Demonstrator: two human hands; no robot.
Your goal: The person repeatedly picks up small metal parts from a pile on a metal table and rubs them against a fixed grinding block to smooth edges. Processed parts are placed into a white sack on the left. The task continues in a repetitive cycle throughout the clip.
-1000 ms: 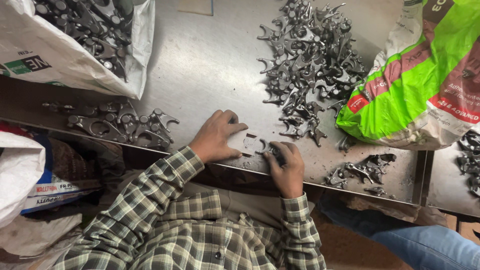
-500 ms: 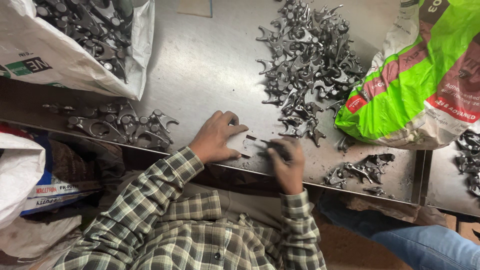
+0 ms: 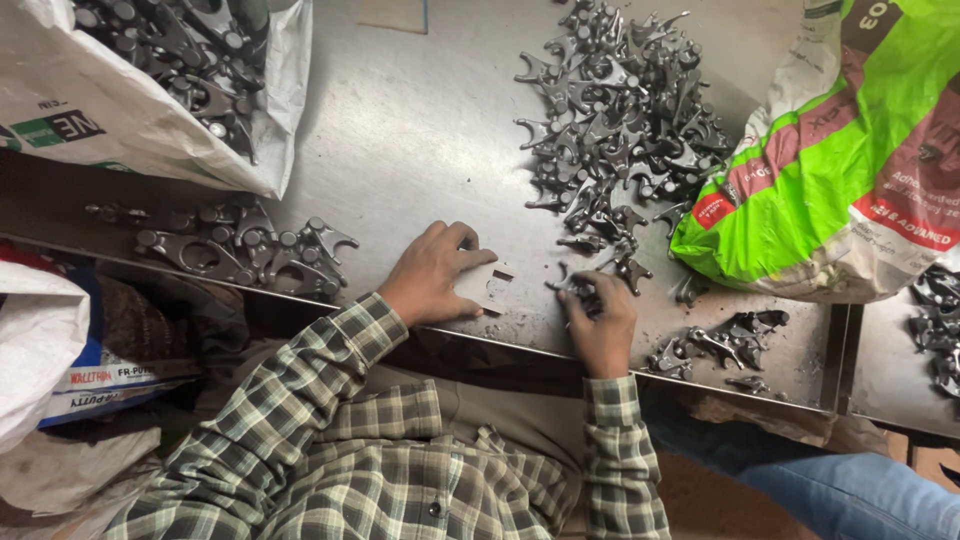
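My left hand (image 3: 432, 275) lies flat near the front edge of the steel table (image 3: 420, 130), pressing down a small flat slotted metal plate (image 3: 487, 287). My right hand (image 3: 600, 320) is closed around a small dark forked metal part (image 3: 578, 290), held just right of the plate. A large heap of the same dark forked metal parts (image 3: 625, 110) lies on the table beyond my right hand. Both my sleeves are green-and-white checked.
A white sack of parts (image 3: 150, 90) lies at the back left, with a row of larger parts (image 3: 240, 250) in front of it. A green-and-white sack (image 3: 850, 170) lies on the right; a small cluster of parts (image 3: 720, 345) sits near the front edge. Bags (image 3: 60, 350) stand below left.
Both hands stay almost in place. My right hand has shifted slightly, working the small part next to the plate.
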